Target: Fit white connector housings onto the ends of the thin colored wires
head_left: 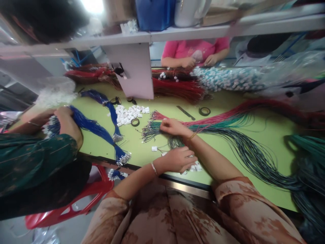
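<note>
My left hand (179, 159) rests palm down near the table's front edge, fingers curled over a small heap of white connectors (195, 167). My right hand (172, 127) is farther in, fingers pinched on the terminal ends of a fan of red, green and dark wires (228, 128) that runs off to the right. One loose white connector (154, 148) lies just left of my hands on the green table (142, 149).
A person in a green sleeve at the left holds blue wire bundles (101, 130). A person in pink (195, 51) works across the table. A white connector pile (130, 113), tape rings (204, 111), red wire bundles (177, 88), a shelf post (137, 69) and a red chair (76, 203) are nearby.
</note>
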A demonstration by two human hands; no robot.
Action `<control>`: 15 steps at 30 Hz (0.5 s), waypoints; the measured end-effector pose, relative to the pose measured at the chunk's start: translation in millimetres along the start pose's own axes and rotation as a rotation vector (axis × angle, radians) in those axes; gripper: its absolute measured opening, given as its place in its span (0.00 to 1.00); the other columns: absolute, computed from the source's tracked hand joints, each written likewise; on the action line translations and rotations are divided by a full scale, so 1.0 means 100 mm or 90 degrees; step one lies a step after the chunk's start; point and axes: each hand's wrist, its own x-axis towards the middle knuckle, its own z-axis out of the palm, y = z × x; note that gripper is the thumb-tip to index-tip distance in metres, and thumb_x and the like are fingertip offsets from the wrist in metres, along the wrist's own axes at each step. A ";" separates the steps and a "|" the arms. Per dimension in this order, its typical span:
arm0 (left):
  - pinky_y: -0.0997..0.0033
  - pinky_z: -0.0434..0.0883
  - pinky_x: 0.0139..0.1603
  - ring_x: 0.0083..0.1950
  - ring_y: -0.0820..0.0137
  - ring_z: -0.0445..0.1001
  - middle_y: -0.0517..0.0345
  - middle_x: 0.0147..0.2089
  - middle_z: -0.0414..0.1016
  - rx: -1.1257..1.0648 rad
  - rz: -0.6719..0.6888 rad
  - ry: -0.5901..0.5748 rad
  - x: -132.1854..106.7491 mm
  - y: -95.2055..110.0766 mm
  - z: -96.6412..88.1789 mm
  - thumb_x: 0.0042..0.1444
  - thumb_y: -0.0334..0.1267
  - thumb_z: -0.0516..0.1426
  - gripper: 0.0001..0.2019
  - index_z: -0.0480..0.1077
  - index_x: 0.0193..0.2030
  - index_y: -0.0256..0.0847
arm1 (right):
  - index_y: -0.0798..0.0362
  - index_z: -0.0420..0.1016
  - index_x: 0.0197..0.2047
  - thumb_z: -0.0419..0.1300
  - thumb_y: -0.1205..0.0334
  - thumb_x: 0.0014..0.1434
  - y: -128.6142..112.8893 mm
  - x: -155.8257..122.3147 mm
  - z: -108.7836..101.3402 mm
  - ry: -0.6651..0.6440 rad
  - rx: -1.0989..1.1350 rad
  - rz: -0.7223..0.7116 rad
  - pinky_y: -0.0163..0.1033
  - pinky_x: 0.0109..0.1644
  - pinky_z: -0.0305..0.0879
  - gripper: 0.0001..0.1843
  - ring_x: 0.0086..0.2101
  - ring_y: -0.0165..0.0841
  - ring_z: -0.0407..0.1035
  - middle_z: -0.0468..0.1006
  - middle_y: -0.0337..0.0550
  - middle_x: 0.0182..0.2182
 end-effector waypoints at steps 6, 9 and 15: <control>0.56 0.64 0.56 0.48 0.58 0.70 0.45 0.43 0.75 0.116 -0.097 0.310 0.18 -0.21 -0.43 0.54 0.38 0.59 0.07 0.78 0.38 0.42 | 0.57 0.76 0.40 0.58 0.63 0.58 0.07 -0.01 0.42 0.018 -0.259 0.034 0.38 0.39 0.60 0.09 0.36 0.37 0.68 0.78 0.52 0.38; 0.58 0.64 0.54 0.45 0.59 0.69 0.47 0.39 0.74 0.199 -0.217 0.392 0.40 -0.53 -0.91 0.50 0.33 0.60 0.07 0.79 0.36 0.40 | 0.60 0.77 0.43 0.57 0.61 0.59 0.09 0.01 0.45 0.024 -0.297 0.055 0.40 0.39 0.60 0.13 0.37 0.41 0.70 0.78 0.57 0.39; 0.64 0.65 0.44 0.29 0.66 0.66 0.57 0.21 0.69 0.215 -0.400 0.192 0.74 -1.08 -1.29 0.34 0.25 0.65 0.07 0.76 0.20 0.40 | 0.54 0.78 0.41 0.54 0.61 0.60 0.08 -0.02 0.39 0.013 -0.320 -0.015 0.39 0.36 0.56 0.12 0.37 0.39 0.69 0.78 0.50 0.39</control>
